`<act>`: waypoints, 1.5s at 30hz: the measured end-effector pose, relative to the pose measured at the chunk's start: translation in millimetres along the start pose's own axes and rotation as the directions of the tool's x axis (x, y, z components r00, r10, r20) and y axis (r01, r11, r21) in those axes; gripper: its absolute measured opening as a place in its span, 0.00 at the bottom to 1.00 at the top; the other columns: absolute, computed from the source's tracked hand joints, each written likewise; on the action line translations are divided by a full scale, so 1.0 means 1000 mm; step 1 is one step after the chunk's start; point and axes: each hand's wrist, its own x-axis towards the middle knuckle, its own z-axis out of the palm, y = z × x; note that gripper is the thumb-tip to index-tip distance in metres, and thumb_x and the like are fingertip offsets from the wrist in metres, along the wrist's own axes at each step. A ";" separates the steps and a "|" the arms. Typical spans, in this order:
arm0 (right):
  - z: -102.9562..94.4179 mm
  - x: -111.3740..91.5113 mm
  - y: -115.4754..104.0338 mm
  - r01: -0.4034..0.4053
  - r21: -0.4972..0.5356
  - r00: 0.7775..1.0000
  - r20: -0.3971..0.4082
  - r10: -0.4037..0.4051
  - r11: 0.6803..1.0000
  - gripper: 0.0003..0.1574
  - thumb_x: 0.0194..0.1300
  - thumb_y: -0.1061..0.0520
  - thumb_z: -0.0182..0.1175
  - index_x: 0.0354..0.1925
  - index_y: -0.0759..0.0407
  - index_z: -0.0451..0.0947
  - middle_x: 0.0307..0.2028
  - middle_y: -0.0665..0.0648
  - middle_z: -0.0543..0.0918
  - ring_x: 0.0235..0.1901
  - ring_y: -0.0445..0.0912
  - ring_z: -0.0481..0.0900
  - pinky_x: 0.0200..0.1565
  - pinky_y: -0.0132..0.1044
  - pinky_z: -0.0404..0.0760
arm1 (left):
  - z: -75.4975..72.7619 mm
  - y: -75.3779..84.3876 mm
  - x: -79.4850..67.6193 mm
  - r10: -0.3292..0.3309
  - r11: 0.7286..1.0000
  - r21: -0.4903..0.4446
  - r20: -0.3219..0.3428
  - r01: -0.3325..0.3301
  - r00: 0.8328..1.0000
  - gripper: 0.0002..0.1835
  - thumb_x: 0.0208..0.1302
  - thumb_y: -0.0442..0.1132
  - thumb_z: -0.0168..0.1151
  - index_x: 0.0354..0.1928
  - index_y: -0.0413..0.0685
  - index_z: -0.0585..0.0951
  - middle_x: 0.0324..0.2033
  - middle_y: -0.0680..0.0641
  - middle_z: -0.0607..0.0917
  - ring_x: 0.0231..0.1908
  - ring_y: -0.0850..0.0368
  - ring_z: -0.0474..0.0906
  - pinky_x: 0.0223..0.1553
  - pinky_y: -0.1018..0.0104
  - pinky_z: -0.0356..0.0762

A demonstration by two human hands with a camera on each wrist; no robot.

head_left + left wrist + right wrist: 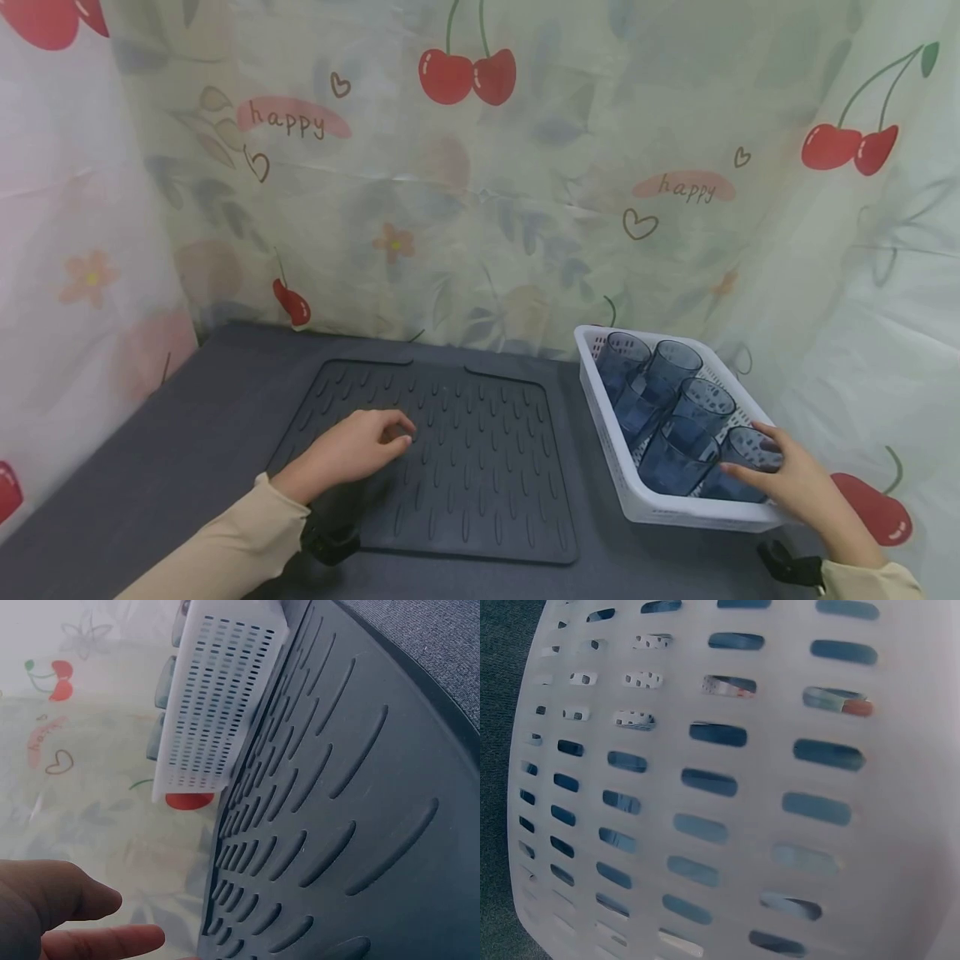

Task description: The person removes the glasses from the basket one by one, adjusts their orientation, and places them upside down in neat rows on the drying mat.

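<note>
My right hand reaches over the near right corner of a white plastic basket. Thumb and fingers span the rim of a blue-tinted drinking glass there, the thumb at its near left side. Several more such glasses stand in the basket beside it. In the right wrist view the slotted basket wall fills the picture and hides the hand. My left hand, loosely bent and holding nothing, hovers over a black ridged drying mat; its thumb and a finger show in the left wrist view.
A dark grey cloth covers the table. The basket stands to the right of the mat, close to the right-hand curtain. Patterned curtains with cherries and hearts enclose the back and both sides. Each wrist wears a black strap.
</note>
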 end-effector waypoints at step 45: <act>-0.008 -0.006 -0.012 -0.056 0.017 0.998 -0.027 0.056 0.998 0.67 0.55 0.30 0.65 0.69 0.76 0.51 0.58 0.85 0.66 0.54 0.77 0.68 0.46 0.65 0.75 | -0.004 -0.002 -0.002 -0.023 1.000 -0.006 -0.002 0.023 1.000 0.12 0.68 0.42 0.58 0.50 0.52 0.82 0.35 0.55 0.85 0.32 0.64 0.79 0.32 0.62 0.77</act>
